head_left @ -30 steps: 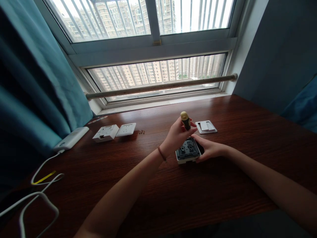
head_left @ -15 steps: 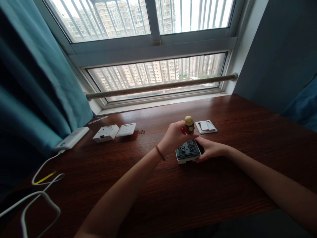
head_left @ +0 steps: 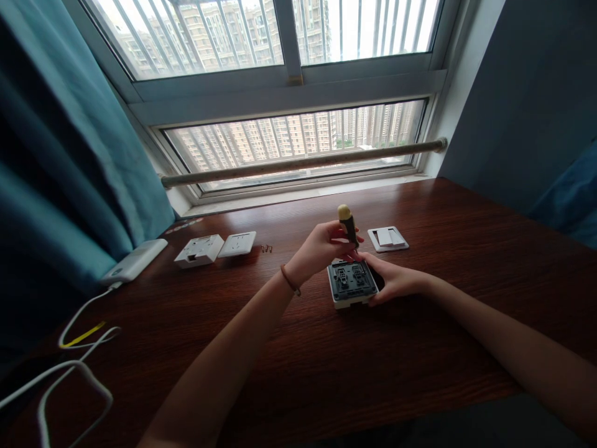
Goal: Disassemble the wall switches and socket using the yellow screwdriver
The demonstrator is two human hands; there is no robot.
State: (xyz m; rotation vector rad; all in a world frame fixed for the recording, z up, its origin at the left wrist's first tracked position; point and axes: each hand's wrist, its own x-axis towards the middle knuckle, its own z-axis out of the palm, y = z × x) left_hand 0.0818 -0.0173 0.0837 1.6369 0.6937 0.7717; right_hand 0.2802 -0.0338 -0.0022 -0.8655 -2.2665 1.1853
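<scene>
My left hand (head_left: pixel 323 249) is closed on a screwdriver (head_left: pixel 347 225) with a yellow-capped dark handle. The tool stands slightly tilted, its lower end over the far right part of a wall switch (head_left: pixel 353 281). Dark grey workings show on top of this switch, above a white base that rests on the table. Around the switch's right side, my right hand (head_left: pixel 394 278) keeps a grip, thumb near the front corner and fingers at the back. The screwdriver's tip is too small to make out. Behind my right hand lies a white switch cover (head_left: pixel 388 239).
To the left on the wooden table (head_left: pixel 289 367) are a white mounting box (head_left: pixel 199 251), a socket panel (head_left: pixel 237 244) and several small screws (head_left: pixel 267 249). A white power strip (head_left: pixel 135 260) with a looping cable (head_left: pixel 88 367) lies by the blue curtain (head_left: pixel 69 155).
My left hand has shifted a little left and back, and the screwdriver now leans leftward at its top. More of the switch's face shows. My right hand stays in place.
</scene>
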